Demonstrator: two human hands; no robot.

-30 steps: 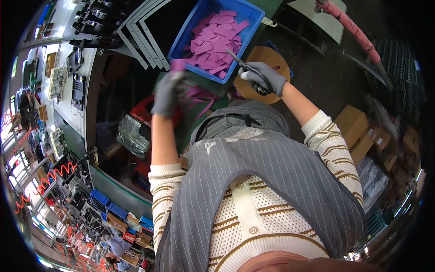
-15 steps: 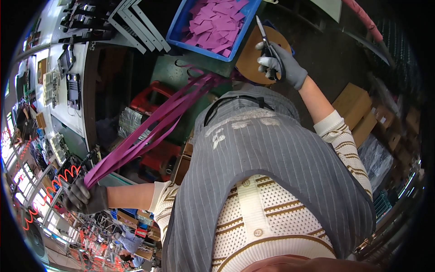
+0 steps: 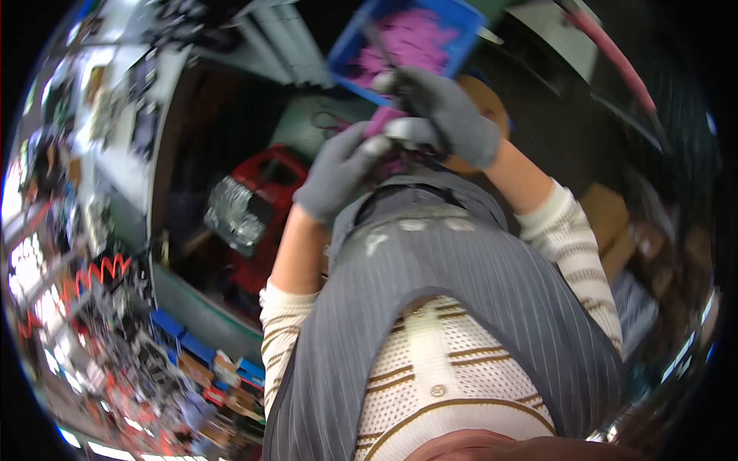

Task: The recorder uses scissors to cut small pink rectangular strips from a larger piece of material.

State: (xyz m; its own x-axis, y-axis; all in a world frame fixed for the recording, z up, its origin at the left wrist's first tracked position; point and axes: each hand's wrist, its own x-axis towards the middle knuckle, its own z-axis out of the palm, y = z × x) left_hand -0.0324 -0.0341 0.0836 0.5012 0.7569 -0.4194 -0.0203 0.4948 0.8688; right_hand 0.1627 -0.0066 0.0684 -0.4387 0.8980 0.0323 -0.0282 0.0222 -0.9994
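**Gloved hands meet over a pink strip below the blue bin**

Closest to the camera is the person's own chest: a grey pinstriped apron (image 3: 461, 307) worn over a cream knitted top with brown stripes (image 3: 438, 384). Both forearms rise from it toward the top of the view.

The left hand (image 3: 338, 170), in a grey glove, is curled with its fingertips pressed against the right hand. The right hand (image 3: 446, 111), also grey-gloved, is closed around a dark slim tool (image 3: 384, 50) whose tip points up toward the bin. Between the two hands a bit of pink strip (image 3: 382, 119) shows, pinched where the fingers meet; motion blur hides which hand grips it more firmly.

Just beyond the hands lies a green table (image 3: 307, 123) surface, and on it, near the top edge, a blue bin (image 3: 350, 65) filled with purple-pink pieces (image 3: 415, 34). A round brown wooden disc (image 3: 492, 100) sits partly hidden behind the right hand.

Below the table, to the left, stands a red machine (image 3: 265, 192) with a crumpled clear bag (image 3: 231, 215) lying against it. Farther left and lower, shelves of small blue boxes (image 3: 184, 338) line the rim.
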